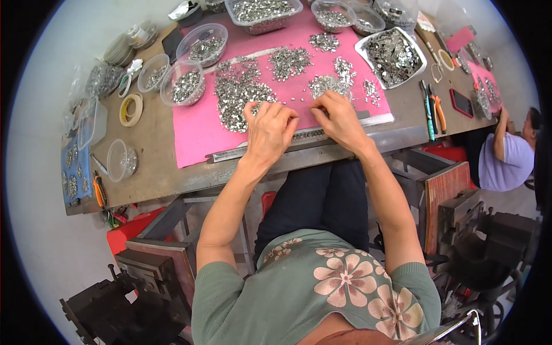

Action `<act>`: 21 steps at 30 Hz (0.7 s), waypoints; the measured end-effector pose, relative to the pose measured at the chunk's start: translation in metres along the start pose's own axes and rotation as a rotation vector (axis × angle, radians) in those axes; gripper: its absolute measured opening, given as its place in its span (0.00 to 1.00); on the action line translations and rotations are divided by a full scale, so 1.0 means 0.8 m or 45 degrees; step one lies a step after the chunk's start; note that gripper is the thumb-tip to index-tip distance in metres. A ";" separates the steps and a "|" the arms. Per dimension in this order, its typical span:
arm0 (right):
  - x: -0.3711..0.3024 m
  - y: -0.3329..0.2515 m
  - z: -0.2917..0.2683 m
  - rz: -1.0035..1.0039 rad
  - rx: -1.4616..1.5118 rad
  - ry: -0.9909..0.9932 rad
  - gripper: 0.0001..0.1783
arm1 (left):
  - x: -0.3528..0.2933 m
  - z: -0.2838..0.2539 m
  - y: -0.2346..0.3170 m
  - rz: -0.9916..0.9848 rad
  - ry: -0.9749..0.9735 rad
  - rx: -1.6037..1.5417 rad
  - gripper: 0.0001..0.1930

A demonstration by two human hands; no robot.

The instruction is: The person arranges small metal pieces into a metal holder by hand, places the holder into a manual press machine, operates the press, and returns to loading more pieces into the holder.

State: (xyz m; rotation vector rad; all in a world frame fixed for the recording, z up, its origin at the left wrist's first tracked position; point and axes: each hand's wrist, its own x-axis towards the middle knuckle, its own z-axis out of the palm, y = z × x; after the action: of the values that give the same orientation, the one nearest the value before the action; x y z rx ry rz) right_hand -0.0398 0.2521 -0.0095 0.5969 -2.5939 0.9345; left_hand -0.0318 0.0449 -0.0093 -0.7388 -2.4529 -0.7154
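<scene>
Both hands are over a long, narrow metal rail (310, 135) along the front edge of a pink mat (192, 129); small dark pieces fill its middle. My left hand (270, 129) bends its fingers toward the thumb beside a large spread of small silvery metal pieces (244, 95). To its right, my right hand (339, 118) pinches thumb and fingers together in front of a smaller pile of silvery pieces (330, 85). Anything between the fingertips of either hand is too small or hidden to name.
Clear plastic bowls (184, 85) and a tub (264, 14) of metal pieces stand behind. A white tray (392, 57), pliers (440, 109) and a red-edged phone (462, 102) lie right. A tape roll (131, 109) lies left. Another person (509, 152) sits far right.
</scene>
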 end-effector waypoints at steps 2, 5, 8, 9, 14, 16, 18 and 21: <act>-0.020 -0.002 -0.019 0.107 0.132 -0.033 0.05 | -0.006 -0.005 0.009 0.008 -0.044 -0.136 0.04; -0.046 -0.010 -0.029 0.203 0.294 -0.065 0.05 | -0.014 -0.007 0.025 0.011 -0.038 -0.177 0.05; -0.057 -0.016 -0.027 0.019 0.263 0.057 0.05 | -0.018 -0.001 0.039 0.025 -0.040 -0.213 0.05; -0.058 -0.018 -0.025 -0.005 0.222 0.066 0.06 | -0.019 0.002 0.040 0.023 -0.023 -0.216 0.06; -0.062 -0.020 -0.015 -0.100 0.082 0.126 0.07 | -0.026 0.011 0.042 0.018 -0.011 -0.173 0.07; -0.065 -0.020 -0.014 -0.101 0.072 0.129 0.07 | -0.027 0.012 0.042 -0.015 -0.044 -0.189 0.08; -0.065 -0.020 -0.015 -0.100 0.061 0.131 0.08 | -0.027 0.007 0.039 -0.028 -0.059 -0.249 0.08; -0.058 -0.016 -0.019 -0.116 0.120 0.105 0.07 | -0.032 0.007 0.034 -0.053 -0.055 -0.327 0.08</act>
State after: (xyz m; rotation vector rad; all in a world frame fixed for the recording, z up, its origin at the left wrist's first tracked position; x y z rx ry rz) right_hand 0.0085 0.2654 -0.0112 0.6807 -2.4393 1.0340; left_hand 0.0022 0.0586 -0.0192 -0.8060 -2.4482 -1.0549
